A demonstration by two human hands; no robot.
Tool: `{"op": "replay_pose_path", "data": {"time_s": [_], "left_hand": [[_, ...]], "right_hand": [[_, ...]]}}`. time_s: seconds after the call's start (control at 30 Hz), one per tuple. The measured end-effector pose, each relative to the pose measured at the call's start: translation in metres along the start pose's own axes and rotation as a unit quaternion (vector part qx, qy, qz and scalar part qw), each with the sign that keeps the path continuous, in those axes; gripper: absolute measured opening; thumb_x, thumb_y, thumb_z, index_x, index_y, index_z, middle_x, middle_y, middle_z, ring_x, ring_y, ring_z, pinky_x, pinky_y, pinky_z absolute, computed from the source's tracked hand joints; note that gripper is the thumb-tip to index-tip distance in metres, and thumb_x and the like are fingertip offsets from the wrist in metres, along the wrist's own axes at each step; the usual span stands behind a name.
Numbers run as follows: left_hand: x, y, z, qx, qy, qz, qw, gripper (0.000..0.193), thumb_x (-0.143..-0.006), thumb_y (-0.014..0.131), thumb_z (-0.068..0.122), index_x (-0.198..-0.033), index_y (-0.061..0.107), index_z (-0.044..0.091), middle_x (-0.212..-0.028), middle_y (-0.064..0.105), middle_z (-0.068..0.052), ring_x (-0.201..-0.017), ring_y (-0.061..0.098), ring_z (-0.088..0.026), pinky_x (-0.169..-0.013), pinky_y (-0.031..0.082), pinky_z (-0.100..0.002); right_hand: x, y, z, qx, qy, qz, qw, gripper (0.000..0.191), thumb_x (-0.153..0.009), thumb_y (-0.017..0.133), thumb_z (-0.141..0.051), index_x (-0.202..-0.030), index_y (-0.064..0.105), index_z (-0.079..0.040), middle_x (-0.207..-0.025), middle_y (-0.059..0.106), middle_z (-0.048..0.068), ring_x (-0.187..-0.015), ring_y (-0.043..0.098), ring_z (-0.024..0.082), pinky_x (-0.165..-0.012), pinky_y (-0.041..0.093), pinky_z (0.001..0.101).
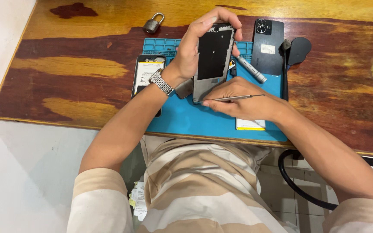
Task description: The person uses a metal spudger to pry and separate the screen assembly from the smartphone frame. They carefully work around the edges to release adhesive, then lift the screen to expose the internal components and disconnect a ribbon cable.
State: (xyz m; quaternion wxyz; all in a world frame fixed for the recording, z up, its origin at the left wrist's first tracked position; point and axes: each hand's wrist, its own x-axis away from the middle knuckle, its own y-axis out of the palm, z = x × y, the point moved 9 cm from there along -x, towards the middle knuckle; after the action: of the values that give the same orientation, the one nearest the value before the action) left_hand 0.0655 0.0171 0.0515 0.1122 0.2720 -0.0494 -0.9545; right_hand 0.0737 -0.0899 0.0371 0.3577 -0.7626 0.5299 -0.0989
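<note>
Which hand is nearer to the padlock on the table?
Left. The left hand holds the opened phone just right of the padlock; the right hand, gripping a thin metal tool, sits lower and farther away.

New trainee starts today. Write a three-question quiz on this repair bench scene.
1. True or false: the left hand holds the phone frame upright on the blue mat.
2. What does the right hand hold?
   A. thin metal tool
   B. padlock
   C. battery
3. What lies on bare wood beyond the mat's far left corner?

Key:
1. true
2. A, the thin metal tool
3. the padlock
</note>
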Motion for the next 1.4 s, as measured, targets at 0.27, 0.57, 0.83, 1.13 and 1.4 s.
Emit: {"op": "replay_pose_path", "data": {"time_s": [0.27, 0.57, 0.83, 1.13, 1.4], "left_hand": [[-0.001, 0.000, 0.000, -0.001, 0.005, 0.005, 1.000, 0.050, -0.108, 0.037, 0.043, -0.127, 0.059, 0.002, -0.111, 0.066, -0.014, -0.093, 0.072, -0.020, -0.084, 0.059, -0.032], [-0.001, -0.001, 0.001, -0.010, 0.003, 0.007, 1.000, 0.051, -0.109, 0.036, 0.043, -0.128, 0.059, 0.002, -0.111, 0.066, -0.014, -0.093, 0.072, -0.020, -0.084, 0.059, -0.031], [0.001, -0.001, 0.000, -0.007, 0.001, 0.010, 1.000, 0.050, -0.109, 0.036, 0.043, -0.128, 0.059, 0.002, -0.111, 0.066, -0.013, -0.094, 0.071, -0.019, -0.084, 0.059, -0.031], [0.000, 0.000, 0.002, -0.017, 0.009, 0.001, 1.000, 0.051, -0.110, 0.035, 0.044, -0.128, 0.059, 0.003, -0.111, 0.066, -0.013, -0.094, 0.072, -0.019, -0.084, 0.059, -0.031], [0.000, -0.002, -0.001, 0.001, 0.002, 0.001, 1.000, 0.051, -0.110, 0.036, 0.043, -0.129, 0.058, 0.002, -0.112, 0.065, -0.013, -0.094, 0.071, -0.019, -0.086, 0.060, -0.032]], "right_hand": [[-0.001, 0.000, 0.000, -0.011, 0.023, -0.008, 1.000, 0.026, -0.099, 0.065, -0.018, -0.086, 0.069, 0.005, -0.067, 0.067, 0.011, -0.059, 0.064, 0.023, -0.060, 0.052, 0.0357], [0.002, -0.004, -0.003, 0.035, 0.016, -0.029, 0.999, 0.023, -0.094, 0.068, -0.017, -0.087, 0.072, 0.005, -0.068, 0.068, 0.014, -0.057, 0.062, 0.024, -0.056, 0.049, 0.0371], [0.000, -0.001, -0.005, -0.014, -0.020, -0.011, 1.000, 0.022, -0.097, 0.066, -0.016, -0.096, 0.073, 0.004, -0.072, 0.070, 0.012, -0.064, 0.068, 0.023, -0.062, 0.053, 0.0348], [0.000, -0.001, -0.004, 0.001, -0.005, -0.013, 1.000, 0.022, -0.095, 0.068, -0.015, -0.088, 0.070, 0.006, -0.069, 0.067, 0.014, -0.059, 0.062, 0.024, -0.058, 0.050, 0.0366], [-0.001, -0.001, -0.006, -0.033, -0.021, 0.001, 0.999, 0.019, -0.095, 0.066, -0.013, -0.094, 0.072, 0.004, -0.070, 0.070, 0.011, -0.060, 0.067, 0.021, -0.058, 0.053, 0.0355]]}}
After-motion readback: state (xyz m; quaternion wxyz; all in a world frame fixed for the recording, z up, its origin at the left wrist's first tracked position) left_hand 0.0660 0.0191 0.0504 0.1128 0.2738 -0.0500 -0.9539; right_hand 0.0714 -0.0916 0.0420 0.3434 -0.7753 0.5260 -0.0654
